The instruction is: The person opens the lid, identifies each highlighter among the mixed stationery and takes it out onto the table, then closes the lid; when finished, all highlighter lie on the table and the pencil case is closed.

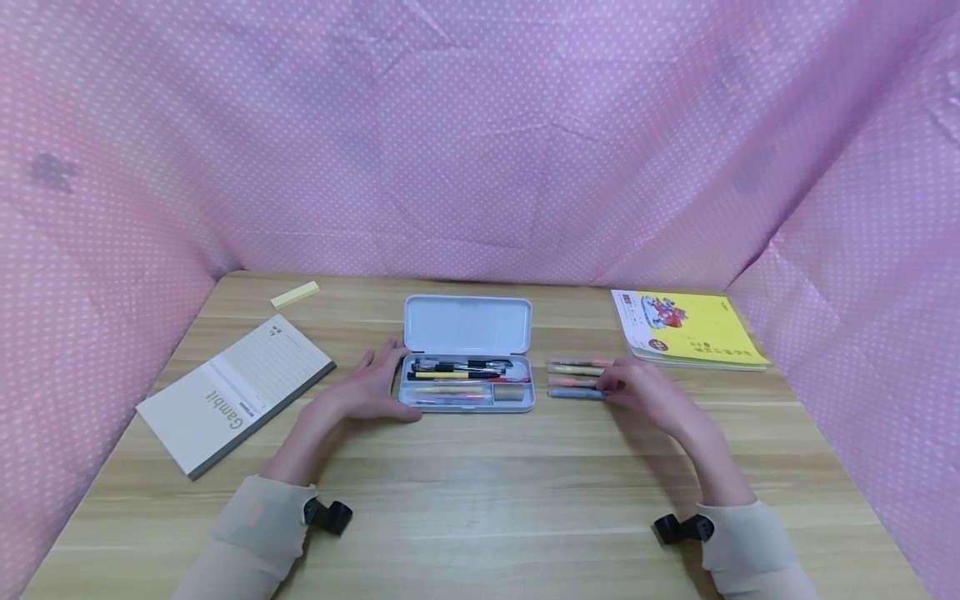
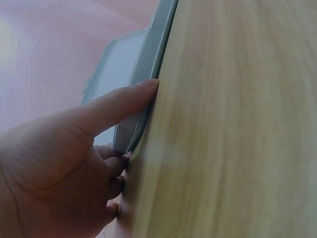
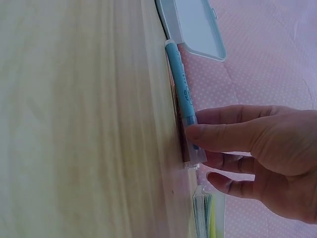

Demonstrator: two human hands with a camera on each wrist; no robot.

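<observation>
A light blue pencil case [image 1: 468, 325] lies with its lid up on the table. Its tray has several pens, among them a black-and-yellow pen [image 1: 452, 376], and a brownish block [image 1: 508, 392]. My left hand [image 1: 372, 387] grips the case's left end, thumb at the front edge and fingers round the side, as the left wrist view shows. To the right of the case lie several highlighters side by side, a yellow-green one [image 1: 573, 370] among them. My right hand [image 1: 645, 392] pinches the nearest, a blue highlighter [image 3: 180, 82], by its clear-capped end.
A Gambit notebook [image 1: 236, 392] lies at an angle on the left, with a pale yellow strip [image 1: 295, 294] behind it. At the back right is a yellow-covered book [image 1: 705, 325]. A pink dotted curtain [image 1: 480, 150] borders the wooden table [image 1: 480, 517] behind and at the sides.
</observation>
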